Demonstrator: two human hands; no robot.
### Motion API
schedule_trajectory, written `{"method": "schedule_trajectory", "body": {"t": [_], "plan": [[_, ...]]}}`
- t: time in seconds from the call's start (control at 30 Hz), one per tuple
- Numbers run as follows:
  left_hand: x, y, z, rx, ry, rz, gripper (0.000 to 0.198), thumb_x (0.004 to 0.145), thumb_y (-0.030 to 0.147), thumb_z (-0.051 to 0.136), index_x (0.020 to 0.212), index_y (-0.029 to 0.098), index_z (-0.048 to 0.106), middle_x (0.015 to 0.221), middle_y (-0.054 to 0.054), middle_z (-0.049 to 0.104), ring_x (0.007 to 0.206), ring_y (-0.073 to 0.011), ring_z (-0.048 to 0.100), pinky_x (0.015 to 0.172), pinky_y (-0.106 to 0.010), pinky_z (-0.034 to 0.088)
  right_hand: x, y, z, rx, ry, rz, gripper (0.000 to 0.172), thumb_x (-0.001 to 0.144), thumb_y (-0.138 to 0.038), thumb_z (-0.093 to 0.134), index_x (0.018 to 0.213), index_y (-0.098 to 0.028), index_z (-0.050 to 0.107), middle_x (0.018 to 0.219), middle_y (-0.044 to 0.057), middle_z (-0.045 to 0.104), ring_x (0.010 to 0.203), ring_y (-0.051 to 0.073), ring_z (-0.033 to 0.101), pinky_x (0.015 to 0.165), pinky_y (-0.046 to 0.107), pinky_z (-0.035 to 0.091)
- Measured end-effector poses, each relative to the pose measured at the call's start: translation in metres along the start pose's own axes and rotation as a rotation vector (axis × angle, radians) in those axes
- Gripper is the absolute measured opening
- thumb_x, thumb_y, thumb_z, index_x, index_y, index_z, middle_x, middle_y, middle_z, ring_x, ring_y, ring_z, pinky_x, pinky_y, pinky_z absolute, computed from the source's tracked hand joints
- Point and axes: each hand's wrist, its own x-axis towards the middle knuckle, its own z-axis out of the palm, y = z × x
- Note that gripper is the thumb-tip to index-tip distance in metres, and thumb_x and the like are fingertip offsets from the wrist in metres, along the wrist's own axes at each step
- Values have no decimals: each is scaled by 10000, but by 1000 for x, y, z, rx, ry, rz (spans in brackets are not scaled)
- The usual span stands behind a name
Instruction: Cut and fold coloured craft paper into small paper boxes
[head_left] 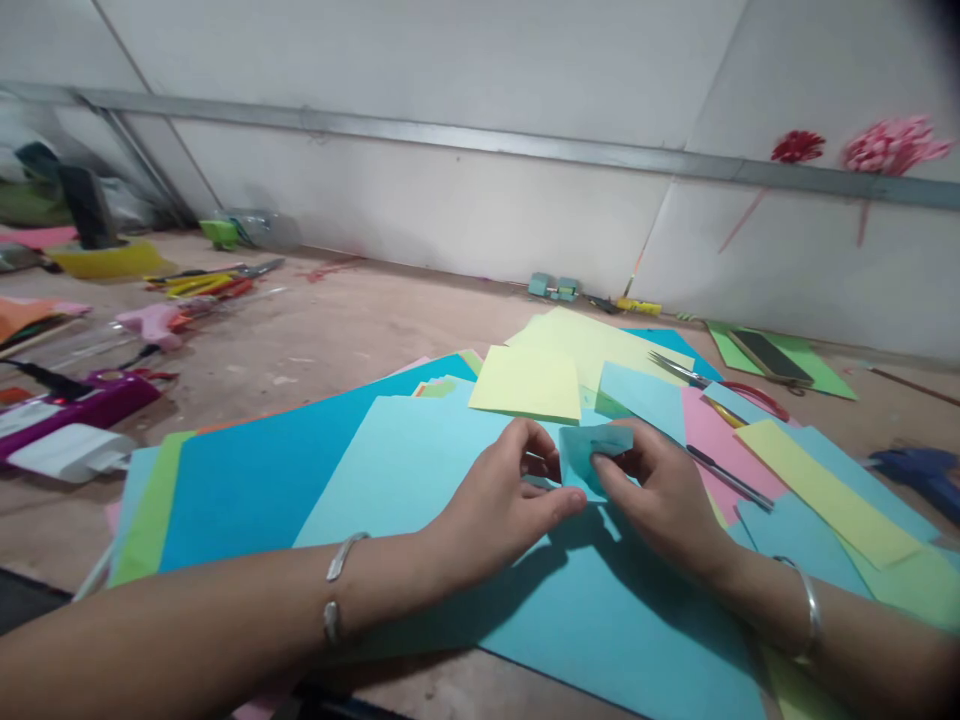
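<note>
A small folded piece of light blue paper [581, 458] is held between my two hands above large light blue sheets [405, 460]. My left hand [517, 490] has its thumb and fingers closed around the paper's left side. On the right side, my right hand [660, 495] pinches the paper between thumb and fingers. Just behind lies a yellow square of paper [529, 382]. A pen [729, 478] rests on pink and blue pieces to the right, with scissors [720, 385] behind it.
A purple power strip [97, 405] with a white plug, a pink glue gun [154, 322] and tools lie at the left. A blue glue gun [919, 475] is at the far right. Flowers [892, 148] hang on the wall rail.
</note>
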Motion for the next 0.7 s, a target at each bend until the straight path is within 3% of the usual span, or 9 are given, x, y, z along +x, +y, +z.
{"method": "schedule_trajectory", "body": {"t": [0.2,0.4,0.7], "plan": [[0,0,-1,89,-25,26,207,767,229,616,923,190,486,995,-52,562,910,-200,599,721,-339,528,-1,2,1,-30,-18,-16,77,824,-217,527,750,-210,545,657,-28,544,565,115,454,503,241,387],[0,-1,-1,133,-33,77,120,779,178,593,893,181,555,979,-73,619,924,-210,610,795,-366,531,0,1,0,-2,-28,-10,99,831,-229,507,735,-211,525,652,-27,536,570,123,467,521,255,393],[3,-4,-4,167,-37,80,185,763,223,653,939,178,618,1016,-93,630,952,-237,616,839,-405,527,-2,2,1,26,-134,-27,57,777,-167,539,805,-197,579,730,-6,598,618,126,536,565,252,458]]}}
